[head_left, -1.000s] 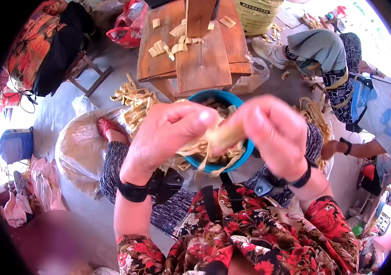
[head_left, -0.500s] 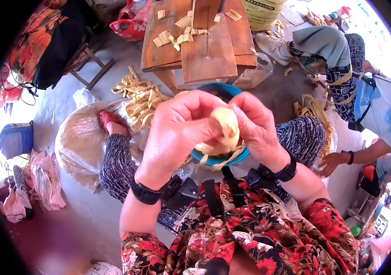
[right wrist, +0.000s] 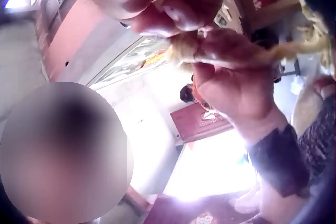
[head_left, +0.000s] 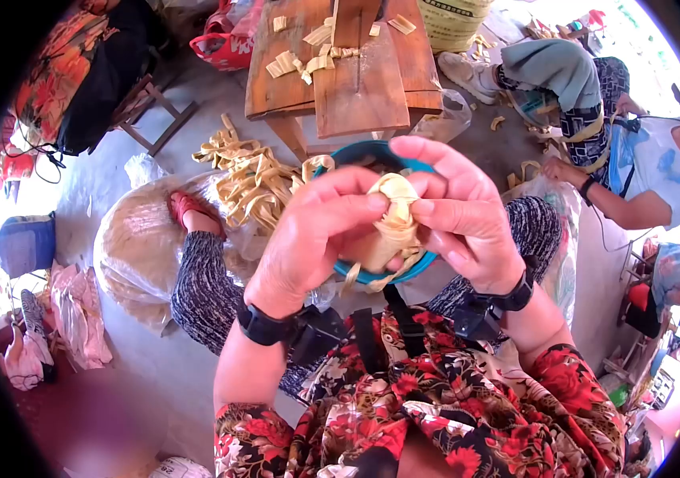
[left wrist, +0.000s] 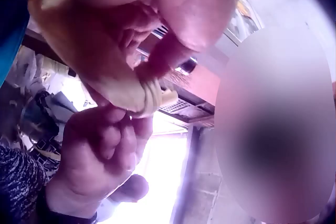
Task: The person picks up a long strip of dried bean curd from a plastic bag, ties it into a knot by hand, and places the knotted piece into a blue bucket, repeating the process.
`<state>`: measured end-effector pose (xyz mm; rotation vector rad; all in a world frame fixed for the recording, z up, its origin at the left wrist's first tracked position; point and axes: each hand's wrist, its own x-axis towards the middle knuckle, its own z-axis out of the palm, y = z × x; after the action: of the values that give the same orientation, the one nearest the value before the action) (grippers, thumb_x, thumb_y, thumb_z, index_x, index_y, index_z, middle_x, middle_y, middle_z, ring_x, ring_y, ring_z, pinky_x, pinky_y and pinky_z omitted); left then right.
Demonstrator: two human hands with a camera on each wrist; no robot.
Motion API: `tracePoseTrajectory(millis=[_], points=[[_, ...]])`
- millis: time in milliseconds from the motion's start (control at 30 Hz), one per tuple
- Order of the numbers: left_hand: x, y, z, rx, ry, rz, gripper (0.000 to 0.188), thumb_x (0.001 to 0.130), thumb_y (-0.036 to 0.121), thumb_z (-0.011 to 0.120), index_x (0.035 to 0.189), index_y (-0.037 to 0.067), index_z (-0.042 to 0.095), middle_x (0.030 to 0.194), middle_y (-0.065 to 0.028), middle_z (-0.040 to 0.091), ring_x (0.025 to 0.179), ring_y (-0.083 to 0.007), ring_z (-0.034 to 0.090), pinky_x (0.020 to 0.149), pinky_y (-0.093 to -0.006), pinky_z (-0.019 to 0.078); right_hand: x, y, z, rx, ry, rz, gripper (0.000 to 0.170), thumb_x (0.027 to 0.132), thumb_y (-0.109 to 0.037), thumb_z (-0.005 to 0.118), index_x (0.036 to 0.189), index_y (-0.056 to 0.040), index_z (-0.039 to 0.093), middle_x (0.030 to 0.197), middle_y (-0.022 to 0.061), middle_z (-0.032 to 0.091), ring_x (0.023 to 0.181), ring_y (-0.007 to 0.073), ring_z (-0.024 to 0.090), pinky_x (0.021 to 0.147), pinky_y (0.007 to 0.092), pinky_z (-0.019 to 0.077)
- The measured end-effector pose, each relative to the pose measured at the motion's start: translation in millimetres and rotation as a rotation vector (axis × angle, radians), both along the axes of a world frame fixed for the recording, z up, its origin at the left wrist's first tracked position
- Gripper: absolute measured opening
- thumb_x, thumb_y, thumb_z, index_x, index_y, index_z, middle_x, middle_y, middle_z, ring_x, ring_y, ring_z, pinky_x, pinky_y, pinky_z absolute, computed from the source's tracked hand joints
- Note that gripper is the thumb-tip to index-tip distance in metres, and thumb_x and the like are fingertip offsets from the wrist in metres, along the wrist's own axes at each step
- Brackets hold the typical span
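Note:
In the head view both hands meet over a teal tub [head_left: 344, 155] between the knees. They hold a pale yellow strip [head_left: 396, 231], folded and wrapped into a small bundle with a rounded top. My left hand [head_left: 300, 243] pinches its left side between thumb and index finger. The right hand [head_left: 471, 227] pinches the other side near the top, its outer fingers spread. A loose tail of strip hangs below over the tub. Layered wraps show at one end of the strip [left wrist: 113, 77] in the left wrist view. Fingers hide much of the strip [right wrist: 181, 48] in the right wrist view.
A wooden bench [head_left: 364, 103] beyond the tub carries several short pale pieces. Left of the tub, long yellow strips [head_left: 252, 179] lie heaped on a plastic-wrapped bundle [head_left: 141, 247]. Another person [head_left: 659, 167] sits at the right; a woven sack [head_left: 453, 24] stands behind the bench.
The hands came together around the strip, then shifted slightly. The bundle now looks narrower below its rounded top, and the right fingers have spread. The person at right has moved their arm up.

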<state>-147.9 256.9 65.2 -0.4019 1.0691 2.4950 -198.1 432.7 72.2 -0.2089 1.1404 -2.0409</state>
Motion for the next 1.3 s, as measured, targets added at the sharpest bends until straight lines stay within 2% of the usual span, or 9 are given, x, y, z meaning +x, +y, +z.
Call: tracePoseTrajectory(millis=[200, 333, 567, 700, 833, 933, 967, 1167, 1300], points=[[0, -4, -2, -0.205, 0.023, -0.198, 0.019, 0.086, 0.019, 0.054, 0.092, 0.001, 0.055, 0.066, -0.0046, 0.058, 0.053, -0.012, 0.057, 0.049, -0.0201, 0.0433, 3, 4, -3, 0.568, 0.691, -0.198, 0.026, 0.087, -0.015, 0.058, 0.107, -0.0017, 0.051, 0.079, -0.001, 0.057, 0.053, -0.0001, 0.044, 0.044, 0.0134, 0.0312], [4, 4, 8, -0.467, 0.08, -0.157, 0.018, 0.085, 0.019, 0.06, 0.09, 0.003, 0.055, 0.069, 0.0008, 0.058, 0.059, -0.0046, 0.054, 0.049, -0.0173, 0.0389, 2, 6, 10, 0.589, 0.47, 0.092, 0.025, 0.09, -0.023, 0.055, 0.074, -0.0029, 0.053, 0.065, -0.0041, 0.047, 0.057, 0.0009, 0.038, 0.049, 0.0185, 0.0324], [17, -25, 0, -0.6, 0.252, 0.07, 0.011, 0.079, 0.008, 0.068, 0.087, 0.001, 0.063, 0.077, 0.0003, 0.062, 0.071, -0.0051, 0.055, 0.064, -0.0187, 0.0451, -1, 23, 16, 0.487, 0.382, 0.18, 0.03, 0.095, -0.026, 0.045, 0.079, -0.0016, 0.053, 0.067, -0.0014, 0.053, 0.06, 0.0046, 0.051, 0.055, 0.0193, 0.0418], [15, -18, 8, -0.827, 0.434, 0.097, 0.012, 0.077, 0.007, 0.068, 0.086, 0.002, 0.063, 0.075, -0.0013, 0.062, 0.067, -0.0073, 0.057, 0.061, -0.0204, 0.0457, -23, 17, 11, 0.466, 0.354, 0.244, 0.045, 0.095, -0.034, 0.037, 0.095, 0.0064, 0.057, 0.078, 0.0137, 0.064, 0.066, 0.0179, 0.063, 0.065, 0.0283, 0.0493], [6, -17, 13, -1.133, 0.892, 0.073, 0.011, 0.073, 0.005, 0.069, 0.083, 0.004, 0.065, 0.069, -0.0041, 0.062, 0.061, -0.0145, 0.059, 0.056, -0.0234, 0.0463, -29, 3, 23, 0.271, -0.153, 0.603, 0.032, 0.093, -0.027, 0.043, 0.097, 0.0022, 0.056, 0.071, 0.0103, 0.061, 0.05, 0.0161, 0.058, 0.057, 0.0256, 0.0504], [8, -24, 19, -1.235, 1.032, 0.072, 0.011, 0.073, 0.005, 0.068, 0.084, 0.007, 0.066, 0.065, -0.0041, 0.061, 0.058, -0.0164, 0.058, 0.053, -0.0258, 0.0447, -28, 3, 1, 0.024, -0.253, 0.724, 0.028, 0.093, -0.027, 0.041, 0.087, -0.002, 0.05, 0.061, 0.0021, 0.047, 0.043, 0.0097, 0.046, 0.058, 0.0265, 0.0505], [7, -27, 19, -1.296, 1.036, 0.087, 0.01, 0.073, 0.007, 0.068, 0.083, 0.008, 0.067, 0.063, -0.0034, 0.06, 0.058, -0.0178, 0.058, 0.053, -0.0269, 0.0455, -32, 6, 11, 0.243, -0.095, 0.721, 0.029, 0.095, -0.03, 0.039, 0.083, -0.0045, 0.048, 0.06, 0.0002, 0.044, 0.045, 0.0071, 0.044, 0.058, 0.026, 0.0495], [-39, -38, -5, -1.189, 0.434, 0.131, 0.013, 0.076, 0.014, 0.068, 0.081, 0.002, 0.065, 0.065, -0.0057, 0.062, 0.059, -0.0104, 0.057, 0.053, -0.0233, 0.043, -67, -5, -4, 0.526, 0.335, 0.276, 0.024, 0.093, -0.028, 0.045, 0.085, -0.0066, 0.052, 0.062, -0.0056, 0.047, 0.05, 0.0017, 0.046, 0.044, 0.0168, 0.0353], [-84, -36, -14, -1.392, 0.396, 0.253, 0.02, 0.078, 0.022, 0.065, 0.079, 0.002, 0.064, 0.065, -0.01, 0.062, 0.058, -0.0167, 0.059, 0.054, -0.0272, 0.0443, -104, -32, -28, 0.769, 0.939, -0.161, 0.021, 0.087, -0.022, 0.051, 0.078, -0.0035, 0.053, 0.057, 0.0077, 0.055, 0.049, 0.0221, 0.055, 0.046, 0.0303, 0.0426]])
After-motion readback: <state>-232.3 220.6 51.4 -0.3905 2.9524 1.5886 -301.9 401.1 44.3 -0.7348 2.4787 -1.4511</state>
